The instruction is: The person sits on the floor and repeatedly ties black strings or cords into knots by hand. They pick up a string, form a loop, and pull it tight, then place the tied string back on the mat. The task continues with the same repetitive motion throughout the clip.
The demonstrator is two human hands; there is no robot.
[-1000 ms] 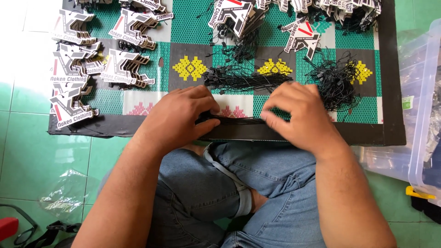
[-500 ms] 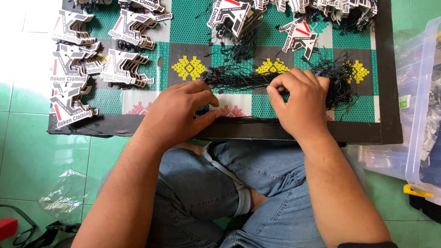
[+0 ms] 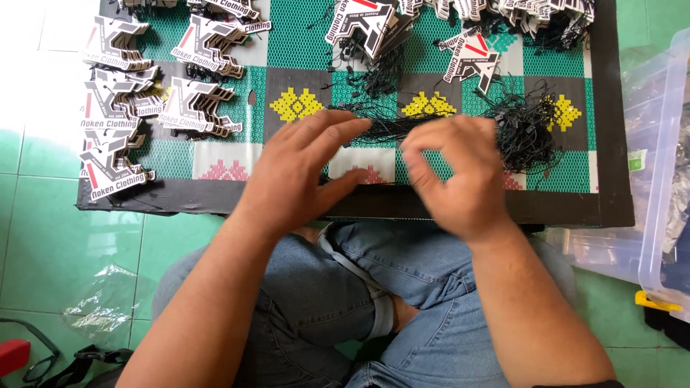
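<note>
My left hand (image 3: 302,172) lies flat on the patterned green mat (image 3: 302,39), its fingertips touching a straight bundle of black strings (image 3: 384,128). My right hand (image 3: 456,176) is blurred by motion, with its fingers curled at the right part of that bundle. A tangled pile of black string loops (image 3: 528,136) lies just right of this hand. Stacks of black, white and red die-cut hang tags (image 3: 115,108) sit at the mat's left, and another stack (image 3: 363,21) is at the top.
The mat rests on a black board (image 3: 611,144) across my crossed legs in jeans (image 3: 374,302). A clear plastic bin (image 3: 658,158) stands at the right. A crumpled plastic bag (image 3: 100,309) lies on the green tiled floor at the lower left.
Both hands have moved from the board's near edge up to the string bundle. The right hand's fingers have curled in and shifted left.
</note>
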